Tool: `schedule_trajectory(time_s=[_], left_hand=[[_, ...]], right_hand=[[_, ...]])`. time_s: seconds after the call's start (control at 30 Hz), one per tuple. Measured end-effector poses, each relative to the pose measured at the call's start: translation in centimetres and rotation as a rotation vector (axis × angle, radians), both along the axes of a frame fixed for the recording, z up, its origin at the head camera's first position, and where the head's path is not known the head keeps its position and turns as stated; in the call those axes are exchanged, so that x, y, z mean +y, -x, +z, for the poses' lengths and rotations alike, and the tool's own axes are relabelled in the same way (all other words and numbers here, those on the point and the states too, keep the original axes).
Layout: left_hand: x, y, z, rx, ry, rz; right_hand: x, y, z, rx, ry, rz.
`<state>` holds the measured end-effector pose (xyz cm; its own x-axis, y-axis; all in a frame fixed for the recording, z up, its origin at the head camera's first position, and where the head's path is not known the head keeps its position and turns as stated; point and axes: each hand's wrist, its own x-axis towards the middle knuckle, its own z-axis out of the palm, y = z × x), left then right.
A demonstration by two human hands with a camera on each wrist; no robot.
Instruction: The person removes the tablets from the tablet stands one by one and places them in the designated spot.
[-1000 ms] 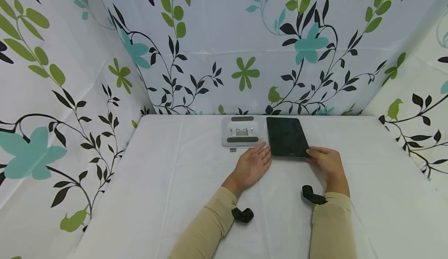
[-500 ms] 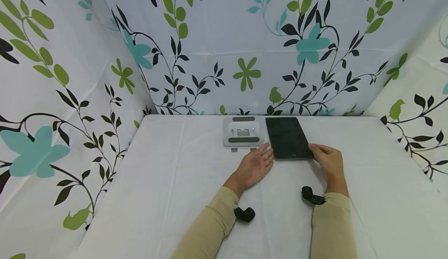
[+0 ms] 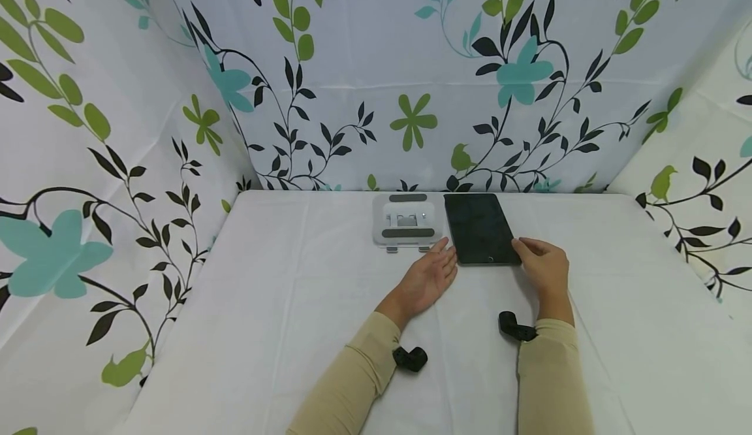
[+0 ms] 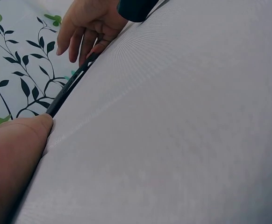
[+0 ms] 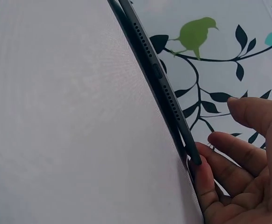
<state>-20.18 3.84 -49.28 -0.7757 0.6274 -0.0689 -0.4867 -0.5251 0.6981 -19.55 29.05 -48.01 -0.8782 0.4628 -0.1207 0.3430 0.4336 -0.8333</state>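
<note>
A black tablet (image 3: 480,229) lies screen up near the table's back edge, its long sides pointing away from me. At its near right corner is my right hand (image 3: 540,265); the right wrist view shows fingers (image 5: 206,175) against the underside of that corner, while the thumb (image 5: 248,112) stands off. A narrow gap shows between tablet and cloth there. My left hand (image 3: 425,279) lies palm up with extended fingers beside the tablet's near left corner, seemingly touching its edge. Just left of the tablet is a flat light-grey folding stand (image 3: 408,219) with two dark pads.
White cloth covers the table (image 3: 329,304). Behind it hangs a leaf-patterned curtain (image 3: 364,49), which also closes in both sides. Black wrist cameras sit at the left sleeve (image 3: 410,359) and the right sleeve (image 3: 517,326).
My right hand and forearm have shifted a little to the left. The left hand has hardly moved, and the tablet and stand stay nearly in place.
</note>
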Motion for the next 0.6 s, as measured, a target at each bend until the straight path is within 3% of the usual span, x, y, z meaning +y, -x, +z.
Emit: schedule_trajectory(time_s=[0.27,0.5,0.6], left_hand=[[-0.05,-0.04,0.05,-0.014,0.005,0.015],[-0.37,0.01,0.25,0.027,0.071,0.024],[-0.61,-0.1,0.41,0.084,0.124,0.028]], right_hand=[[-0.34,0.05,0.0,0.035,0.024,-0.027],[-0.63,0.42,0.18,0.044,0.047,-0.052],[-0.67,0.49,0.31,0.071,0.183,-0.124]])
